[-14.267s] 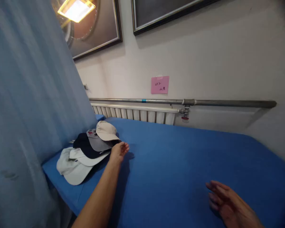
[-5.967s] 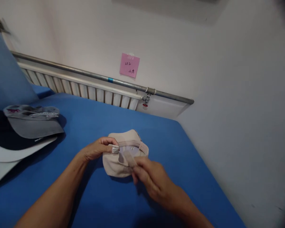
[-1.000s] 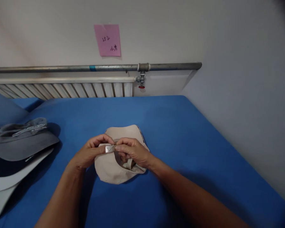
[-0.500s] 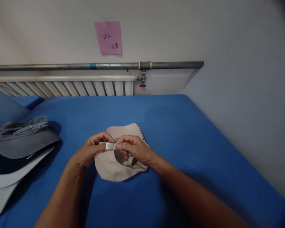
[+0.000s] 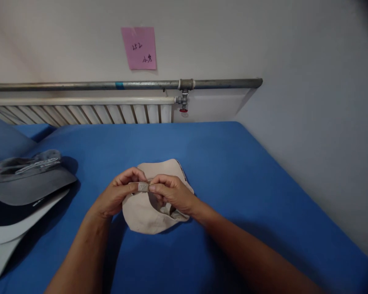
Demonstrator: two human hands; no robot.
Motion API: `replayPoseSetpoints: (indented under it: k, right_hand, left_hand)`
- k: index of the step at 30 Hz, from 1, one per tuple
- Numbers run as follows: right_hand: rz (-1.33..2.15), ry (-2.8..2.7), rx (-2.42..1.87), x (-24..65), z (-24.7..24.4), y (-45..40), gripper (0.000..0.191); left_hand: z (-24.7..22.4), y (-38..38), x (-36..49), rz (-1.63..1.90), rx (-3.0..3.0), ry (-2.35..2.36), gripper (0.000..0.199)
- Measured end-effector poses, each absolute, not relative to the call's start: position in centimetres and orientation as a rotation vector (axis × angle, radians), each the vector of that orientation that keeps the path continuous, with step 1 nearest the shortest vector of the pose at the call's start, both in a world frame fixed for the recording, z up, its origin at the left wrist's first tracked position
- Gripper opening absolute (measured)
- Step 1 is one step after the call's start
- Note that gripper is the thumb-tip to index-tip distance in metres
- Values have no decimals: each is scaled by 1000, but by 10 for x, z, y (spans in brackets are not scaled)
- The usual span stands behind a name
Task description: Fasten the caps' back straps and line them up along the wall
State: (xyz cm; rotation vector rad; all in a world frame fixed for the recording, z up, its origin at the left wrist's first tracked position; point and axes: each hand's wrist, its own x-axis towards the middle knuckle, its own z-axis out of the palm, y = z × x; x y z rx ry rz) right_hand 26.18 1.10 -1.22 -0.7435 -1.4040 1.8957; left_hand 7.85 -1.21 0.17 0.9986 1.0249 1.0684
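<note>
A beige baseball cap (image 5: 144, 216) lies on the blue surface, its back opening toward me and its brim pointing away. Across that opening runs the cap's adjustment strap with a metal buckle (image 5: 143, 186). My left hand (image 5: 116, 194) is closed, pinching the strap at the buckle's left side between thumb and fingers. On the other side, my right hand (image 5: 173, 192) pinches the strap close to the buckle, with its lower fingers reaching into the opening. The fingers cover most of the strap.
Several caps, a grey cap (image 5: 33, 183) on top, are stacked at the left on the blue surface (image 5: 202, 147). Behind it are a white radiator (image 5: 104, 114), a metal pipe (image 5: 88, 85) with a red-handled valve (image 5: 184, 102), and a pink note (image 5: 139, 49) on the wall.
The buckle has tilted slightly and looks darker, less shiny than before. Both hands stay in nearly the same place, still pinching the strap.
</note>
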Motion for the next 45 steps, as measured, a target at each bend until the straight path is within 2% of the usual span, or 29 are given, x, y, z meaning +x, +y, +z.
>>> replayPoseSetpoints:
  k: [6, 10, 19, 23, 27, 35, 39, 45]
  right_hand:
    - [1947, -1319, -746, 261, -19, 8, 11]
    - [2036, -1272, -699, 262, -22, 3, 12]
    - [2037, -1254, -599, 264, -21, 3, 16]
    - [1963, -1319, -628, 266, -19, 4, 16]
    - [1917, -1323, -715, 270, -18, 6, 5]
    - [1973, -1246, -597, 264, -20, 6, 15]
    - [2011, -1316, -677, 268, -13, 9, 18]
    - [1927, -1421, -682, 271, 0, 9, 18]
  left_hand:
    - [1, -13, 79, 1037, 1147, 1056, 12]
    - [2, -13, 74, 943, 1312, 1046, 13]
    - [5, -15, 74, 994, 1445, 1003, 12]
    - [2, -15, 71, 986, 1379, 995, 12]
    - [-1, -14, 71, 1008, 1230, 988, 16]
    - [0, -15, 77, 965, 1022, 918, 20]
    - [1, -15, 74, 1033, 995, 890, 21]
    - [3, -17, 76, 1020, 948, 859, 22]
